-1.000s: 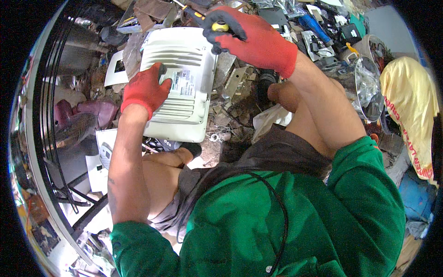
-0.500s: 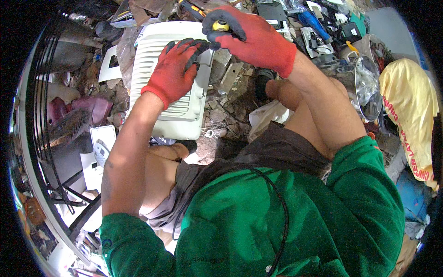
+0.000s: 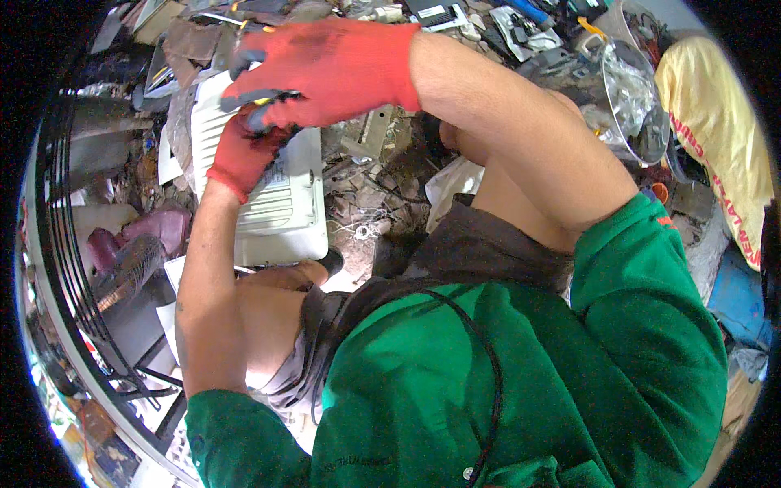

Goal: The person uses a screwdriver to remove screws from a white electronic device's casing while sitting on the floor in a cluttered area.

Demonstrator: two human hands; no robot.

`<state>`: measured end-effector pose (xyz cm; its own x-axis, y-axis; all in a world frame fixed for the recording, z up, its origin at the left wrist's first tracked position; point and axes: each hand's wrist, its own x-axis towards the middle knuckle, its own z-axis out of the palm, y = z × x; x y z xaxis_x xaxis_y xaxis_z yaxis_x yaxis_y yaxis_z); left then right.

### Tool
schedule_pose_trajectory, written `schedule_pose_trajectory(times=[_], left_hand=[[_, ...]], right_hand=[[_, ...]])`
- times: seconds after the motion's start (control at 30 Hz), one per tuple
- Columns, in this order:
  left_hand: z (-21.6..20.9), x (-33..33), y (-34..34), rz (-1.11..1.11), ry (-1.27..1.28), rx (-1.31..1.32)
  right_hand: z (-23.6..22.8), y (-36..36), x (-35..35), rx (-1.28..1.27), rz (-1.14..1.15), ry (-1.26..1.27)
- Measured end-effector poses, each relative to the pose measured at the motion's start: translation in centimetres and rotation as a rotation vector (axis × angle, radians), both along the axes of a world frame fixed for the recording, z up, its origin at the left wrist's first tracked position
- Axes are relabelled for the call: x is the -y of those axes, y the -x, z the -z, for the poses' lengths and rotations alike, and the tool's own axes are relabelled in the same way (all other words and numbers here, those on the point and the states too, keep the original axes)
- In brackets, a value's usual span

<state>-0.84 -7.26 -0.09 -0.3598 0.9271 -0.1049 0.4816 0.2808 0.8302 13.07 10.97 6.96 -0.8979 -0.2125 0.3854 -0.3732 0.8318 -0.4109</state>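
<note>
While half a second ago the right hand [image 3: 317, 73] was beside the right edge of the casing, now it has come across above it, and from where I stand it covers the fingers of the left hand [image 3: 246, 159]. The right grip is closed around a yellow handle [image 3: 264, 101], of which only a small part shows between the gloved fingers. For the left grip I cannot tell, because its fingertips are hidden; I also cannot tell whether the two gloves touch. The left hand was lying spread on the ribs; now its wrist is lower than its covered fingers, still over the casing.

Past the right knuckles a thin metal shaft [image 3: 218, 17] sticks out; whether it belongs to the same tool is not clear to me.

Under both hands lies the off-white ribbed casing [image 3: 281, 244], in front of the person and a little to the left, above the littered floor [image 3: 350, 264]. For the work, I judge, this change means that tool and supporting hand are now together at the far part of the casing.

Farther to the right are a metal bracket [image 3: 372, 134], a white bag [image 3: 455, 180] and a yellow sack [image 3: 716, 122].
</note>
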Motion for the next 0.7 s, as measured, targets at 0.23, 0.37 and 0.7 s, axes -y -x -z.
schedule_pose_trajectory(times=[0.23,0.37,0.7], left_hand=[[-0.5,-0.1,-0.6,-0.085,-0.026,0.011],[-1.2,-0.7,-1.0,-0.045,0.086,-0.081],[0.9,0.3,0.4,-0.087,0.003,0.198]], right_hand=[[-0.6,-0.6,-0.1,0.018,0.020,0.103],[-0.9,0.2,-0.4,0.056,-0.007,0.040],[-2.2,-0.8,2.0,0.223,0.214,-0.018]])
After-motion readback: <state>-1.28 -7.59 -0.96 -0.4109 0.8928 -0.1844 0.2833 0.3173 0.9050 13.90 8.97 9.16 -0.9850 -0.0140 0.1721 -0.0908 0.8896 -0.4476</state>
